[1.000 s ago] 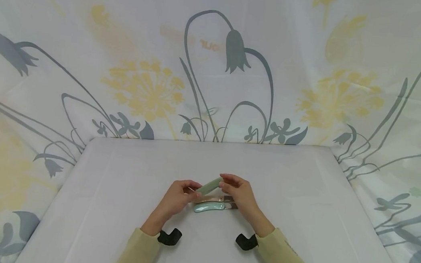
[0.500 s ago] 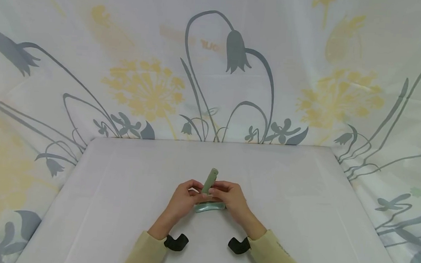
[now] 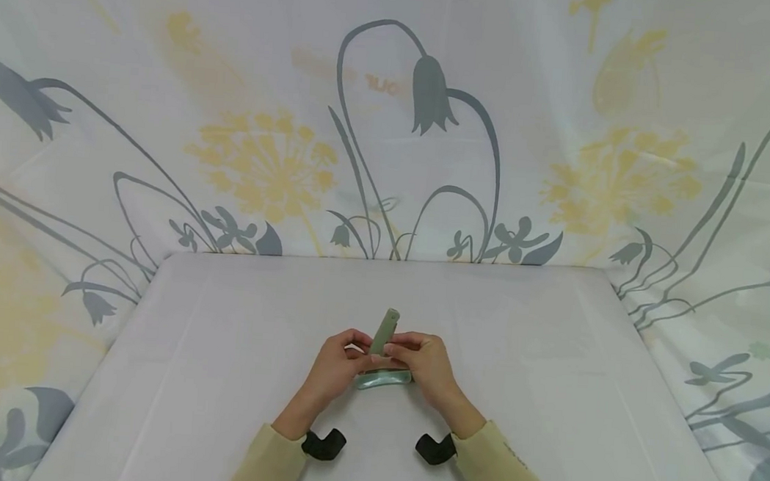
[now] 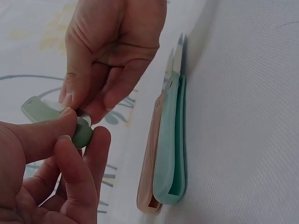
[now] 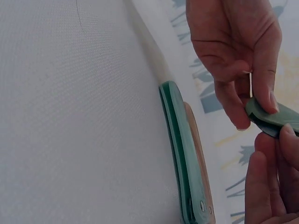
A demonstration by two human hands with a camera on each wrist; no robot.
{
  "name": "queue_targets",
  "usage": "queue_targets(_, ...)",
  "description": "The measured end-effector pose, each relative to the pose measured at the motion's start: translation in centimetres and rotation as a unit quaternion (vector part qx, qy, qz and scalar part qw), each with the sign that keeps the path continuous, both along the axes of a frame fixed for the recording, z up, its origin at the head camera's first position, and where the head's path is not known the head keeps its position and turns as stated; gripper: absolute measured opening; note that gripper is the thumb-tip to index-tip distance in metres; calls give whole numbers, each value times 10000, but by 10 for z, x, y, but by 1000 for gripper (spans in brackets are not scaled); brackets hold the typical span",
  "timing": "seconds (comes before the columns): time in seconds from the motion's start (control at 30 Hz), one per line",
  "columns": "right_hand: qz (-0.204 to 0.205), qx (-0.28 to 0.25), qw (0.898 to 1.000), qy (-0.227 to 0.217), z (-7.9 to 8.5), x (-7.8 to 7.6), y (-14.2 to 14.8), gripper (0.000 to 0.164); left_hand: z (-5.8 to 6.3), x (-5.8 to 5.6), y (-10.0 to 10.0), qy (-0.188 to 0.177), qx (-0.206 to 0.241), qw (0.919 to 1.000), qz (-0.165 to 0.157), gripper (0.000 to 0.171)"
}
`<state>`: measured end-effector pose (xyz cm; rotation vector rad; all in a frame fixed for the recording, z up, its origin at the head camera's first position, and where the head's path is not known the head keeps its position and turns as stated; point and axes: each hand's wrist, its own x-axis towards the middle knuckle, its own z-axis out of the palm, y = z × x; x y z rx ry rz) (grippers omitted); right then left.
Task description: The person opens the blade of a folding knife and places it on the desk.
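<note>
Both hands hold a green folding knife (image 3: 382, 334) over the table, its far end pointing away from the person. The left hand (image 3: 331, 370) pinches its rounded near end between thumb and fingers. In the left wrist view, the right hand (image 4: 114, 44) has its thumb and fingers pinched at the same knife, with a bit of shiny blade showing beside the green handle (image 4: 39, 110). On the table just below lie a mint folding knife (image 4: 169, 144) and a peach one (image 4: 150, 158), side by side, blades out. The hands hide much of these two in the head view.
The white table (image 3: 276, 293) has a flower-printed curtain (image 3: 526, 205) behind it and at both sides. Black wrist mounts (image 3: 324, 444) sit at each sleeve and jut inward.
Since one second ago, the green knife has swung from slanting rightward to pointing away, and the hands have drawn closer together. Over the last half second hardly anything has moved.
</note>
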<state>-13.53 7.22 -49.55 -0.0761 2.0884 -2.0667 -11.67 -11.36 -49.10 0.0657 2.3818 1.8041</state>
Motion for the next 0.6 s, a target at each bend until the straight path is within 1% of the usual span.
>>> queue_targets(0.17, 201, 223, 9994, 190, 3, -2, 9, 23, 3, 0, -1, 34, 62, 9999, -73, 23)
queue_targets(0.27, 351, 178, 9990, 188, 3, -3, 13, 22, 5, 0, -2, 25, 104, 9999, -118, 25)
queue_targets(0.37, 452, 9, 9989, 111, 2, -3, 13, 25, 4, 1, -3, 17, 100, 9999, -125, 26)
queue_targets(0.47, 469, -250, 9986, -2, 0, -3, 10, 29, 4, 2, -3, -28, 160, 9999, -45, 26)
queue_targets(0.6, 405, -305, 9987, 4, -3, 0, 4, 35, 5, 2, -1, -100, 349, 9992, 159, 25)
